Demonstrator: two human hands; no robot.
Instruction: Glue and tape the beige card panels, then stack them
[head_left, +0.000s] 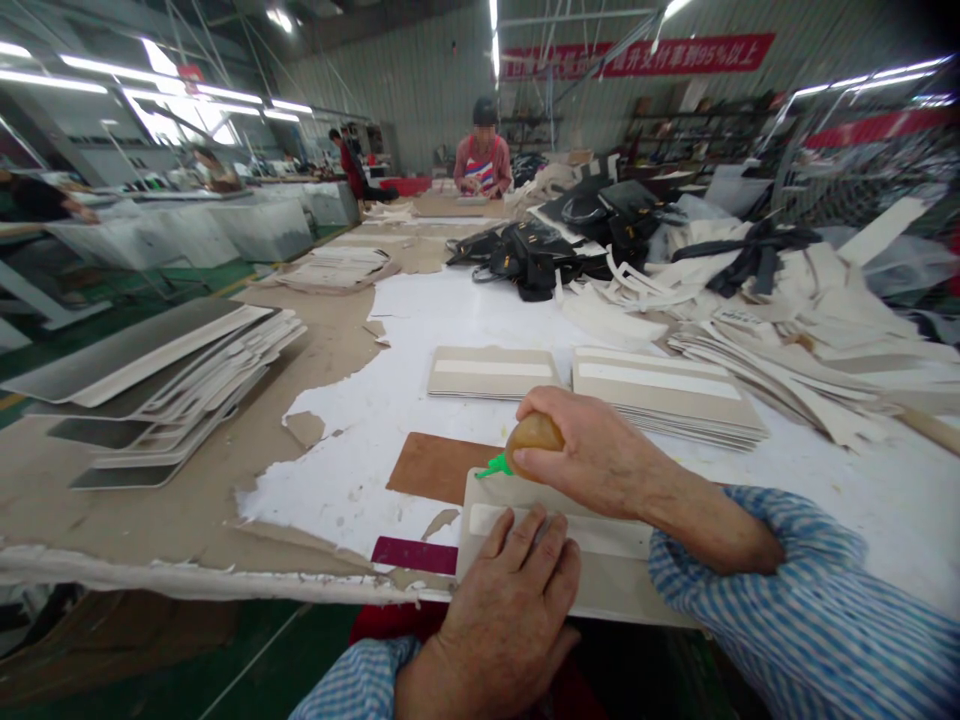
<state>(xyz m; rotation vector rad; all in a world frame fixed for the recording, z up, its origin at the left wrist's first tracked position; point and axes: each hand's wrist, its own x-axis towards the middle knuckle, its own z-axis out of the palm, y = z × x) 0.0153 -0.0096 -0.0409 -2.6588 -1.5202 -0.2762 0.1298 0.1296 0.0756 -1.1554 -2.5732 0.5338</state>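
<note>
My right hand [581,445] is wrapped round an amber squeeze bottle [535,440] with a green nozzle [493,466]. The nozzle's tip points down at the upper left corner of a beige panel [600,565], which has a pale strip along it. My left hand [517,580] lies flat on this panel with its fingers stretched out. A brown leather-like sheet [431,468] lies just beyond the panel's left corner, partly covered by it. Close to the panel's left edge is a dark magenta strip [415,554].
Two stacks of beige panels, a smaller stack [491,370] and a larger stack [667,392], lie beyond my hands. Grey-edged pieces [180,370] are piled at left. Black bags [525,250] and pale scraps [810,330] crowd the right. A person [482,160] works at the far end.
</note>
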